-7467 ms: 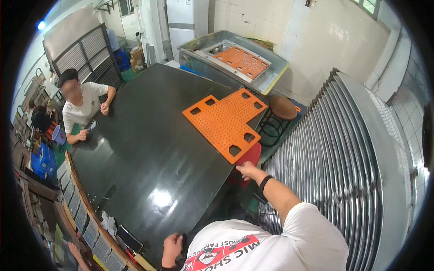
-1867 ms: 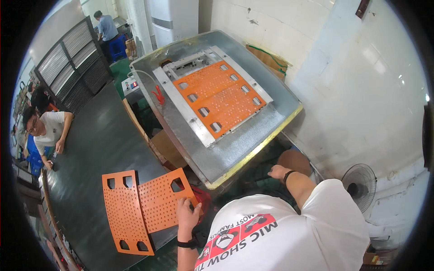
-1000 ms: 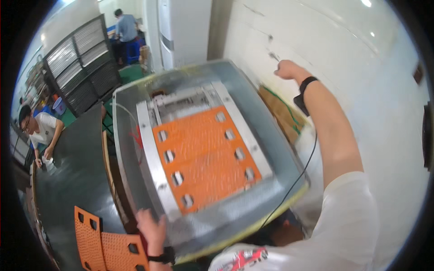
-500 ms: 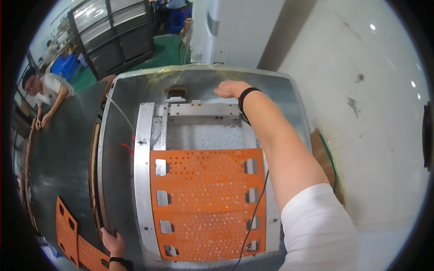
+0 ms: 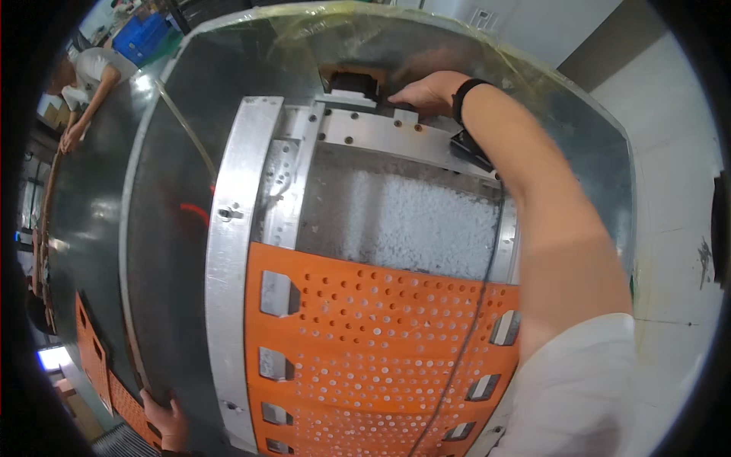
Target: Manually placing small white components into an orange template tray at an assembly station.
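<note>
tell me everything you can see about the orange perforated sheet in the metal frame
The orange perforated sheet lies flat in the metal frame, filling its near half. It looks like rigid plastic, dotted with small round holes and with rectangular cut-outs along both sides showing metal blocks. Its far edge stops at a grey, grainy bed. A thin dark cable runs across it. Neither hand touches it.

no packages, labels, signs or screens can be made out.

head view, close, steeply down, seemingly forward-tilted
</note>
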`<action>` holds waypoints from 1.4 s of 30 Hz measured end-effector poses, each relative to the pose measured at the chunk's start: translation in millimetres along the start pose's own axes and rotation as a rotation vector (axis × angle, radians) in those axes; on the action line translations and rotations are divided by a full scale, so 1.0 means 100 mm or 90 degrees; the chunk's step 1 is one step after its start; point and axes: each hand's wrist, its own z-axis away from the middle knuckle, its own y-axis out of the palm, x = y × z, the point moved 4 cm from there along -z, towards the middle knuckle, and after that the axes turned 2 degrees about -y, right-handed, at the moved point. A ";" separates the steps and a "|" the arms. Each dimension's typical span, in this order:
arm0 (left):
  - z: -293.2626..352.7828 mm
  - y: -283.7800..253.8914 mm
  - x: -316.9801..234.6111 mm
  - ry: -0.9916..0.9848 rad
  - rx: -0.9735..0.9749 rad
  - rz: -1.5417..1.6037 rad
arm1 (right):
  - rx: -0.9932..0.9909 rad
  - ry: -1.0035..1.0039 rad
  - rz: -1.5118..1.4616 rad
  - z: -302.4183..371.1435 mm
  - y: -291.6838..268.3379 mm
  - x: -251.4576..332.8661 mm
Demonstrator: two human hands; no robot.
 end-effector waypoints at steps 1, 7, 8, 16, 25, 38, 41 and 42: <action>-0.03 0.01 0.20 0.058 -0.059 -0.012 | 0.008 0.007 0.002 0.10 -0.01 -0.03; -0.16 0.15 0.41 0.123 -0.115 -0.012 | 0.106 -0.216 0.356 0.05 -0.32 -0.88; -0.15 0.12 0.54 0.114 -0.123 -0.042 | 0.074 -0.202 0.351 0.15 -0.24 -0.82; -0.20 0.25 0.63 0.049 -0.125 -0.134 | 0.020 0.134 0.198 0.53 -0.43 -1.47; -0.13 0.21 0.61 -0.029 -0.129 -0.128 | 0.019 -0.156 0.551 0.40 -0.31 -1.16; -0.23 0.37 0.91 0.029 -0.163 -0.115 | 0.092 0.140 0.355 0.94 -0.48 -1.63; -0.22 0.32 0.90 0.014 -0.152 -0.127 | 0.104 0.205 0.235 0.99 -0.65 -1.66; -0.25 0.29 0.99 0.012 -0.138 -0.107 | 0.106 0.200 0.259 1.01 -0.73 -1.64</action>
